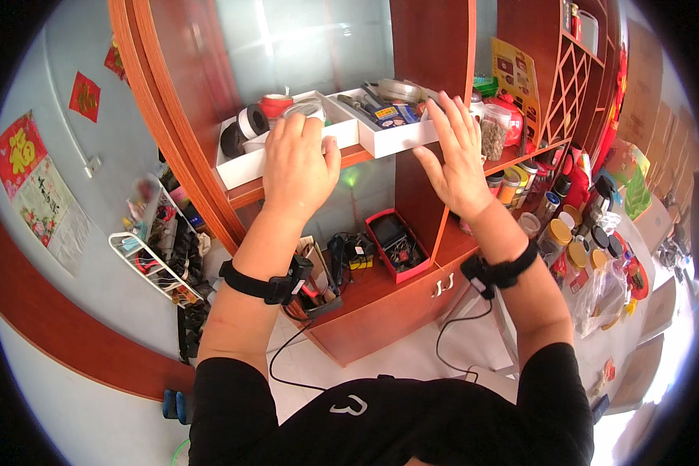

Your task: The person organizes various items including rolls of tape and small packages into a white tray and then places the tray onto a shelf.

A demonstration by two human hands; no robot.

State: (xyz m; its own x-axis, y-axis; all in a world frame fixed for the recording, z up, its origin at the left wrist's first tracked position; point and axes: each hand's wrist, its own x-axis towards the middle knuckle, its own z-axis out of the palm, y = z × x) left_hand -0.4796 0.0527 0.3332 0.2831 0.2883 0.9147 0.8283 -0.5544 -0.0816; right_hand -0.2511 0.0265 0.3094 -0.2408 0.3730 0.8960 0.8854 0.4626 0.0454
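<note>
Two white open boxes stand side by side on a cabinet shelf. My left hand (303, 166) lies over the front wall of the left white box (242, 170), its fingertips hidden among or behind the contents; whether it grips anything does not show. That box holds rolls of tape (253, 121) and a red round item (276, 105). My right hand (455, 154) is at the right end of the other white box (393, 140), fingers apart. Pens, packets with a blue and yellow label (389, 116) and a clear round container (399, 90) fill this second box.
Right of the boxes stands a clear jar (494, 131). On the lower level are a red box of small items (397, 247) and black cables (355, 244). Lidded jars (553, 233) crowd the table at right. A white wire rack (145, 262) stands at left.
</note>
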